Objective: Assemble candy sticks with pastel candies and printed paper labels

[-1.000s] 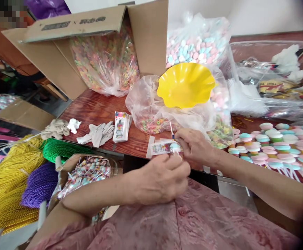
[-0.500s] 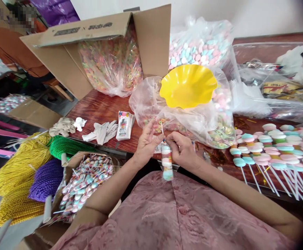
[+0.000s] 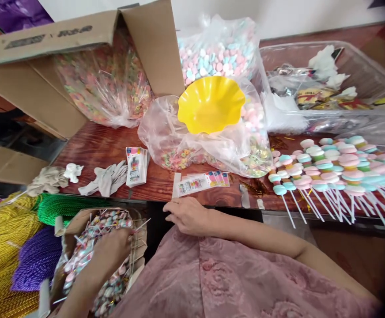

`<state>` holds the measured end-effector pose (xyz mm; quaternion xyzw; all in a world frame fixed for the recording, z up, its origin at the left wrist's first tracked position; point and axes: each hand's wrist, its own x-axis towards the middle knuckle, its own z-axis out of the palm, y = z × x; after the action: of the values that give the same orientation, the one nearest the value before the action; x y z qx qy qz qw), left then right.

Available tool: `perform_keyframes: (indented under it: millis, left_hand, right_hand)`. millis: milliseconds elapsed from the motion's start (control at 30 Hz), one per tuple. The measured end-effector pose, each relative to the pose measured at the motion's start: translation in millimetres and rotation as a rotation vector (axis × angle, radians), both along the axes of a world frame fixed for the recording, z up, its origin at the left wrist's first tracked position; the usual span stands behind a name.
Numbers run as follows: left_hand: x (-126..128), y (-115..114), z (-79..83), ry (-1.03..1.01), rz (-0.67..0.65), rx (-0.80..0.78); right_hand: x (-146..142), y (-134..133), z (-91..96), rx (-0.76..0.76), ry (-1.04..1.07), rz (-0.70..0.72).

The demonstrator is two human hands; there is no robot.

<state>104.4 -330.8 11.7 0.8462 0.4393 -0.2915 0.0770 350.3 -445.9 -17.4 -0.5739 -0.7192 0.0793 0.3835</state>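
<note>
My left hand [image 3: 115,247] is down inside a cardboard box [image 3: 139,251] of wrapped candy lollipops [image 3: 108,291], its fingers closed. A white stick [image 3: 142,225] juts out from the fingertips; the candy end is hidden by the hand. My right hand [image 3: 190,215] is just in front of the table edge, fingers loosely bent and apart, and no object shows in it. Just beyond it, a fanned row of printed cards [image 3: 201,183] lies on the table [image 3: 103,143].
A yellow wavy bowl [image 3: 210,106] rests on plastic bags of candy [image 3: 179,157]. Candy skewers [image 3: 348,165] lie along the right edge, before a clear bin [image 3: 328,115]. Gloves [image 3: 108,179], a card stack [image 3: 137,168], an open carton [image 3: 152,48] and cord bundles [image 3: 38,260] are leftward.
Both hands held a wrapped candy lollipop before me. My left hand has since moved down left into the box, and the right has let go. The view has shifted right.
</note>
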Motion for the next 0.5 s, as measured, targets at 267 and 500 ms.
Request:
perform_keyframes:
  millis: [267, 500]
  left_hand:
    - [124, -26, 7.8, -0.505, -0.489, 0.104]
    - [233, -41, -7.8, -0.472, -0.776, 0.218]
  right_hand:
    - [36, -37, 11.2, -0.081, -0.065, -0.144]
    - [114, -127, 28.4, 0.021, -0.218, -0.689]
